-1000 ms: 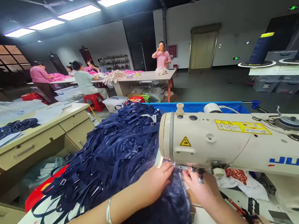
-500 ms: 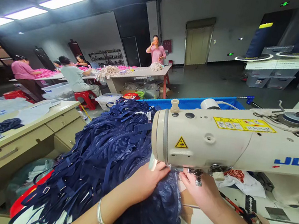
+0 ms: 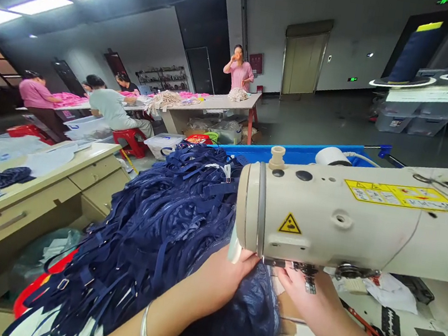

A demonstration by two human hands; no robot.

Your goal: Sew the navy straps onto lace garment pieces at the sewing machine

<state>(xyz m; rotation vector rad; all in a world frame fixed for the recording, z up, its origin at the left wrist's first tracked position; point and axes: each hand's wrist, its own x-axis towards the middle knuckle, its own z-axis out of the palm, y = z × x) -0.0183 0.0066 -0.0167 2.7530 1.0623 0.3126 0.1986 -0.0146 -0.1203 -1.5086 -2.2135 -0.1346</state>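
Observation:
A navy lace bra (image 3: 256, 302) lies under the head of a cream sewing machine (image 3: 318, 216). My left hand (image 3: 225, 272), with a silver bangle at its wrist, is closed on the fabric left of the needle area; its fingertips are partly behind the machine head. On the other side, my right hand (image 3: 307, 290) has its fingers together at the fabric's right edge, partly covered by the metal presser parts (image 3: 309, 276). The needle itself is hidden. Beside my left forearm rises a big pile of navy bras (image 3: 156, 225) with straps and metal sliders.
Right of my right arm lie red-handled snips (image 3: 365, 321), a razor blade (image 3: 390, 322) and a white cloth (image 3: 393, 291). Thread cones (image 3: 415, 56) stand above. A drawer desk (image 3: 42, 202) is at left, a blue cloth bin (image 3: 230, 151) behind. Several people work at far tables (image 3: 212, 103).
The view has shifted and come closer, so the machine appears larger and further right. Both hands remain at the fabric by the needle area, with little visible movement.

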